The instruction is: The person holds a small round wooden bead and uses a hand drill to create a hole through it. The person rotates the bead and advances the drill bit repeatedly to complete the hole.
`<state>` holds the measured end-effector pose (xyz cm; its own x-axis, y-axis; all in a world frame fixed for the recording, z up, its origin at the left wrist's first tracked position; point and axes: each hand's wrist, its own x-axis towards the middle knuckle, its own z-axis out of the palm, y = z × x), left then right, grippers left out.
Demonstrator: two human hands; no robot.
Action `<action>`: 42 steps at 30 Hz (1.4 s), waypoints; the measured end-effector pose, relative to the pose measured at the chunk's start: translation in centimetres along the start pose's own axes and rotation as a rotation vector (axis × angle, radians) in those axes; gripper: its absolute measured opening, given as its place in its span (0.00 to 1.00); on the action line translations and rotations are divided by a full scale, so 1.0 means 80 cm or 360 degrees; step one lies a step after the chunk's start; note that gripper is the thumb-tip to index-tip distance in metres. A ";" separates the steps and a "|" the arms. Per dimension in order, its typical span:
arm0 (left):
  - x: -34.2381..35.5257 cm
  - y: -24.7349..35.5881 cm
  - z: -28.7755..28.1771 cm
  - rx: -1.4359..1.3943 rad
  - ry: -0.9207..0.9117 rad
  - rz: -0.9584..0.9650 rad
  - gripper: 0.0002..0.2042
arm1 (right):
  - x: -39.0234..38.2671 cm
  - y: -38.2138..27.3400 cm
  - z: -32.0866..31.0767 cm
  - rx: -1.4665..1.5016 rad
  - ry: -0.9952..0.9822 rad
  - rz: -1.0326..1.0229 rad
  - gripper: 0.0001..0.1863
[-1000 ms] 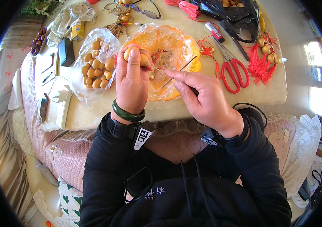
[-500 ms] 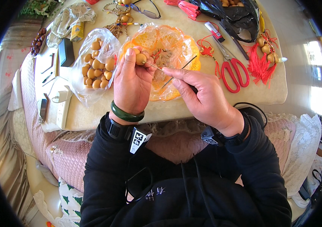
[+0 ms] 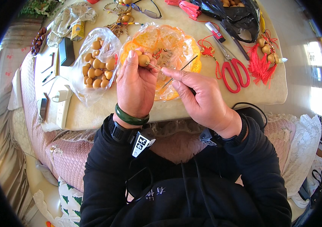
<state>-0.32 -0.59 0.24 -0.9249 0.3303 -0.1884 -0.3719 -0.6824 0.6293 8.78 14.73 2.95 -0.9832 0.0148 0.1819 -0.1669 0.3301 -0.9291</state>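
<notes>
My left hand (image 3: 134, 85) holds a small tan gourd (image 3: 143, 60), thumb on its side. My right hand (image 3: 202, 100) grips a thin pick (image 3: 156, 68) with a dark handle, index finger along it; its tip is at the gourd’s end. Both hands are over an orange openwork basket (image 3: 191, 47) lined with crumpled clear plastic. A thin dark rod (image 3: 189, 62) lies across the basket behind my right hand. Left of my left hand, a clear bag (image 3: 98, 66) holds several gourds.
Red-handled scissors (image 3: 236, 75), a dark tool (image 3: 236, 43), red tassels (image 3: 263, 70) and a black bag (image 3: 240, 20) of gourds are at right. A power strip (image 3: 62, 109), black box (image 3: 65, 53), bead bracelet (image 3: 38, 41) and glasses (image 3: 147, 11) also rest on the cream table (image 3: 270, 90).
My left hand has turned, showing more of the gourd’s end, and shifted slightly right since half a second ago. My right hand keeps its grip on the pick, nearly still.
</notes>
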 end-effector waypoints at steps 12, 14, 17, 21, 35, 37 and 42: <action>0.004 0.005 -0.002 -0.0023 0.0043 0.0034 0.10 | 0.000 0.000 -0.002 -0.0041 -0.0022 0.0029 0.15; 0.004 0.005 -0.002 -0.0037 0.0031 0.0030 0.10 | 0.000 0.002 0.001 -0.0001 0.0027 -0.0004 0.15; 0.003 0.005 -0.001 -0.0047 -0.0001 0.0028 0.10 | 0.001 0.005 0.006 0.0089 0.0133 -0.0073 0.15; 0.003 0.004 -0.001 -0.0021 0.0037 0.0050 0.10 | 0.002 0.008 0.008 0.0074 0.0175 -0.0152 0.15; -0.004 -0.001 0.003 0.0039 0.0011 0.0083 0.10 | -0.001 0.006 0.013 0.0095 0.0145 -0.0101 0.14; -0.005 -0.003 0.003 0.0075 -0.0075 0.0105 0.10 | 0.001 0.006 0.015 0.0142 0.0202 -0.0161 0.15; -0.005 -0.004 0.002 0.0178 -0.0098 0.0110 0.10 | 0.002 0.001 0.004 0.0029 0.0091 -0.0099 0.15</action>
<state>0.22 -0.37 0.26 -0.9401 0.3268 -0.0970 -0.2930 -0.6293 0.7198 8.59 14.43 2.84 -0.9652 0.0487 0.2568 -0.2292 0.3147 -0.9211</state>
